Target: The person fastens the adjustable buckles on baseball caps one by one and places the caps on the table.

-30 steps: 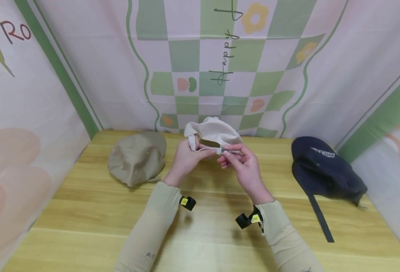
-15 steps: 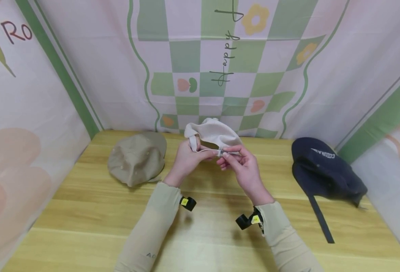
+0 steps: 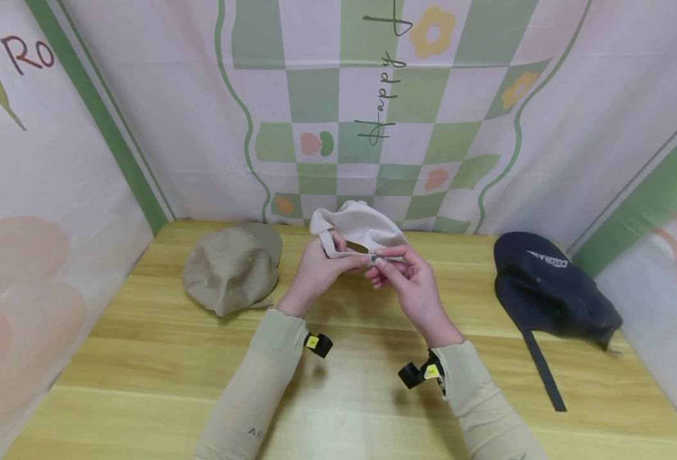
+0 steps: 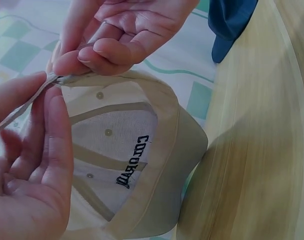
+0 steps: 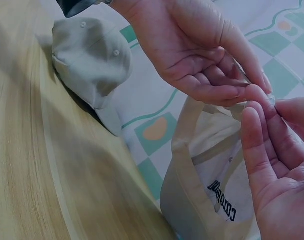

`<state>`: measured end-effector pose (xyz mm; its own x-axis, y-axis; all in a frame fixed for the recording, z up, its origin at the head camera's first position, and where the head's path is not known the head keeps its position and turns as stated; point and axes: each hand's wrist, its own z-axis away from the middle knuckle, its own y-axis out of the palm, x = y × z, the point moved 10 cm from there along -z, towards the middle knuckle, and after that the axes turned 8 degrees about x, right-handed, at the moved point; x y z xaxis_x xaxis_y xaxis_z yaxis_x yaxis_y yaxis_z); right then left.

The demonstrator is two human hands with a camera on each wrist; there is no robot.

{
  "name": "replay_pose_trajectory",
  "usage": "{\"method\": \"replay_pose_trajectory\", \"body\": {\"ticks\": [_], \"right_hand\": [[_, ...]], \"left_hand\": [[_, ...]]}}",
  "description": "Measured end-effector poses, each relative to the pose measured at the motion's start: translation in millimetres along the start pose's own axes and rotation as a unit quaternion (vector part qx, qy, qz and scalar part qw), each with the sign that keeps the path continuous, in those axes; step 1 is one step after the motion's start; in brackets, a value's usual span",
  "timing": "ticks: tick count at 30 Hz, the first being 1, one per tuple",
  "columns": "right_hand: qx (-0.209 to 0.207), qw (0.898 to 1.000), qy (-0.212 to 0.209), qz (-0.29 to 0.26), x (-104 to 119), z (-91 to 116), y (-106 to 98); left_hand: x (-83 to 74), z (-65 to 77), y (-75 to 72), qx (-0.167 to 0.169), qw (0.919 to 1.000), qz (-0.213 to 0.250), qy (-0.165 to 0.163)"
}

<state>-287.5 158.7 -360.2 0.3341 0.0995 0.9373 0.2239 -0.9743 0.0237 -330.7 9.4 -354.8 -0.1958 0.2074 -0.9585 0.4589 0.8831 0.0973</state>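
A cream cap (image 3: 361, 223) is held up over the back of the table with its rear opening toward me. Its inside, with backward dark lettering, shows in the left wrist view. My left hand (image 3: 318, 268) pinches the cap's back strap (image 4: 24, 107) between thumb and fingers. Beside it, my right hand (image 3: 413, 281) pinches the strap at a small metal buckle (image 3: 373, 259), using thumb and index finger. The two hands' fingertips nearly meet there. In the right wrist view, fingers cover most of the buckle.
A khaki cap (image 3: 231, 268) lies on the wooden table (image 3: 160, 364) to the left. On the right is a navy cap (image 3: 548, 287), its loose strap (image 3: 543, 370) trailing toward the front. A patterned cloth curtain (image 3: 315, 96) hangs behind the table.
The cap's rear opening looks narrower, and the strap near my left thumb has turned to show more of its face. Both hands stay in nearly the same place.
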Motion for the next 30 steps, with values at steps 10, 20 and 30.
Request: {"method": "replay_pose_trajectory", "body": {"ticks": [10,20,30], "right_hand": [[-0.024,1.000,0.006,0.013,-2.2,1.6,-7.6],[-0.021,1.000,0.002,0.006,-0.7,0.6,-6.8],[-0.008,1.000,-0.001,0.006,-0.6,0.1,-2.6]], "left_hand": [[5.5,-0.4,3.5,0.041,0.9986,-0.033,0.000],[6.4,-1.1,6.1,0.044,0.9985,-0.031,-0.008],[7.3,-1.0,9.9,0.045,0.9985,-0.030,-0.013]]}}
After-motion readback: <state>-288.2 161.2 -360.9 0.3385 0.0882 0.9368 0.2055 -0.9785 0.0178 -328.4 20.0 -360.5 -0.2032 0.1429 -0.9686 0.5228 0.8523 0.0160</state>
